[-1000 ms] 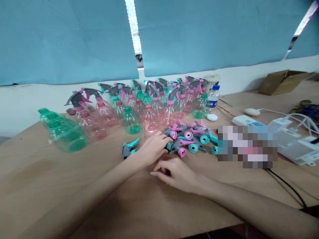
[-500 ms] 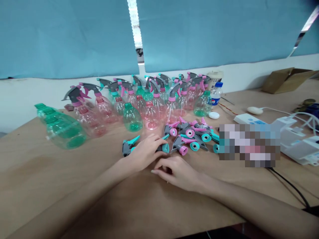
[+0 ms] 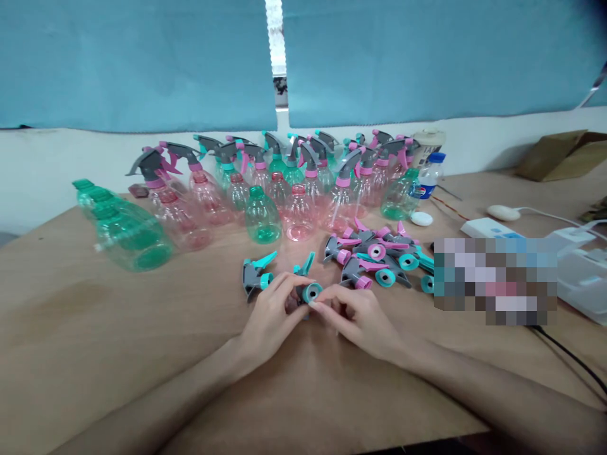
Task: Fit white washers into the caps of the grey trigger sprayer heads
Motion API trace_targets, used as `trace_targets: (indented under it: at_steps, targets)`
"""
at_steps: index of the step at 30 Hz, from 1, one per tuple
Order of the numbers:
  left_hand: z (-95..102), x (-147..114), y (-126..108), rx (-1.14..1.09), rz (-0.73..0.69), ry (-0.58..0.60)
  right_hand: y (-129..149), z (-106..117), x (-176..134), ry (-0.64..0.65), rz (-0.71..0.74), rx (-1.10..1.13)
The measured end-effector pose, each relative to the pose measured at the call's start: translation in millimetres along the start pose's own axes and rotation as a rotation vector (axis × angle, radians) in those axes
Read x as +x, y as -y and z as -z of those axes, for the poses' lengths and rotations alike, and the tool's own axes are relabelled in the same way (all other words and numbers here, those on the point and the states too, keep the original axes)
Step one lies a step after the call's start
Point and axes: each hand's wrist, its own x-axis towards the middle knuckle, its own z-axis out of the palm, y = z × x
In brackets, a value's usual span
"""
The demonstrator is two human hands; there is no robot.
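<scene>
Grey and teal, a trigger spray head is held by my left hand, its fingers curled round the body and the collar's open end facing me. My right hand is pinched, thumb and fingertips at the collar's right edge; whatever small thing sits in the pinch is too hidden to name. Left of my left hand lies another teal-collared spray head. Beyond my right hand is a pile of loose spray heads with pink or teal collars.
Pink and green bottles stand in rows behind, several with spray heads on, others such as a green bottle uncapped. Green bottles stand at left. A Pepsi bottle, white cap, power strip and cardboard box are at right.
My left hand has picked up the teal spray head and turned its collar towards me. My right hand has come up to the collar. The view has shifted slightly left.
</scene>
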Motion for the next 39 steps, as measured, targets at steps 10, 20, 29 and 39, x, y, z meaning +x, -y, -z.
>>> trace_targets:
  at_steps: [10,20,29,39]
  targets:
    - [2.0,-1,-4,-0.038,0.029,-0.061,5,5,-1,0.024,-0.098,-0.129]
    - [2.1,-2,-3,-0.029,0.002,-0.054,6,5,-1,0.046,-0.074,-0.219]
    - [2.3,-2,-1,-0.025,-0.013,-0.042,4,2,-3,0.065,-0.041,-0.213]
    - [1.9,-3,1,0.018,-0.028,-0.007,-1,5,-2,0.076,-0.047,-0.209]
